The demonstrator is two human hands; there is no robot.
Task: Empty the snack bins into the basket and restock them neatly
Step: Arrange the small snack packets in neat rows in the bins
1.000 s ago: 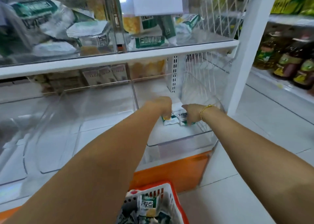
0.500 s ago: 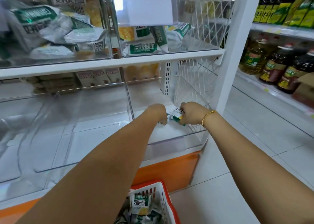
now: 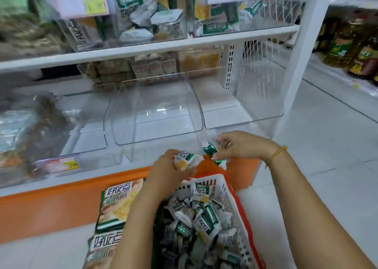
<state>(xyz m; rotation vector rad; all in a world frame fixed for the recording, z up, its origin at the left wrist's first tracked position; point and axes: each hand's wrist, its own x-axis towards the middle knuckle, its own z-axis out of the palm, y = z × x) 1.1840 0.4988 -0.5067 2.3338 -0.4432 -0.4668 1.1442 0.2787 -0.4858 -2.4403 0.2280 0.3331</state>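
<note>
I hold both hands just above the far end of the basket (image 3: 208, 181), which stands on the floor below the shelf and is heaped with small wrapped snacks. My left hand (image 3: 163, 170) grips one white-and-green packet (image 3: 185, 160) with curled fingers; my right hand (image 3: 245, 146) pinches a green-wrapped packet (image 3: 212, 152) between thumb and fingertips. To complete this step well, I bring both hands over the middle of the heap before letting go, since the packets now sit near the rim and could fall onto the orange plinth or the floor. I release low, so that nothing bounces out of the pile. I keep clear of the large snack bags (image 3: 118, 205) lying just beside the basket on its left. The right-hand clear bin (image 3: 241, 107) and the middle clear bin (image 3: 155, 109) appear empty, so I judge the emptying phase close to done. Compared with half a second ago, both hands have left the floor of the right-hand bin, where they were gathering the last packets, and have come down to the basket.
</note>
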